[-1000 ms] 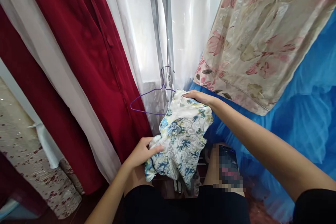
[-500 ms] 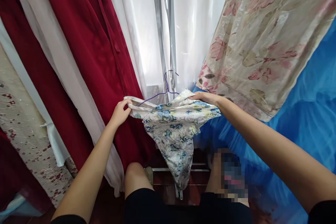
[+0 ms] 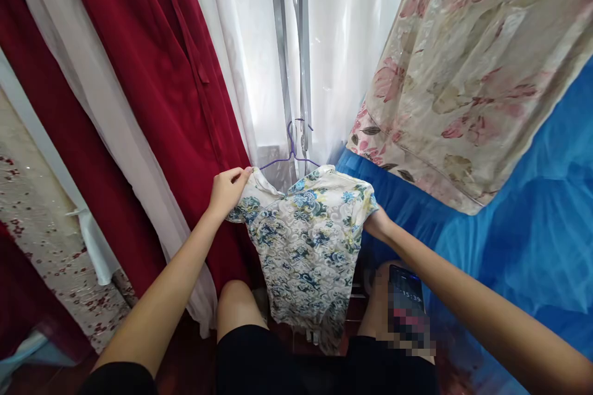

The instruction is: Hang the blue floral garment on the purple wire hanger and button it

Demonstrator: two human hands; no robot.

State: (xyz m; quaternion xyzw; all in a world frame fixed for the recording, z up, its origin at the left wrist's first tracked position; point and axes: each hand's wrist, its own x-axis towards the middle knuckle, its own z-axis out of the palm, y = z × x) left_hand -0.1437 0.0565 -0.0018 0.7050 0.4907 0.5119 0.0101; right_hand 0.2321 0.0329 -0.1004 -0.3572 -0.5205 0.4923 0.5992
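Note:
A short-sleeved blouse (image 3: 308, 241) with a blue, yellow and grey floral print hangs spread out in front of me. Its shoulders sit over a purple hanger (image 3: 293, 154), whose hook and upper arms show above the neckline. My left hand (image 3: 228, 191) pinches the fabric at the left shoulder, thumb and fingers closed together. At the other side, my right hand (image 3: 378, 223) is by the right sleeve, its fingers hidden behind or inside the cloth. The blouse's lower hem falls between my knees.
Dark red curtain-like fabric (image 3: 139, 74) and pale cloth hang at left. Grey metal poles (image 3: 303, 62) stand before white fabric (image 3: 343, 43). Right of them hang a pink-flowered beige cloth (image 3: 445, 86) and blue tulle (image 3: 523, 228). A phone (image 3: 407, 296) lies on my right thigh.
The blouse's front has opened out flat and now hangs wider and straighter. My right hand has moved down from the shoulder to the sleeve; my left hand has shifted slightly right.

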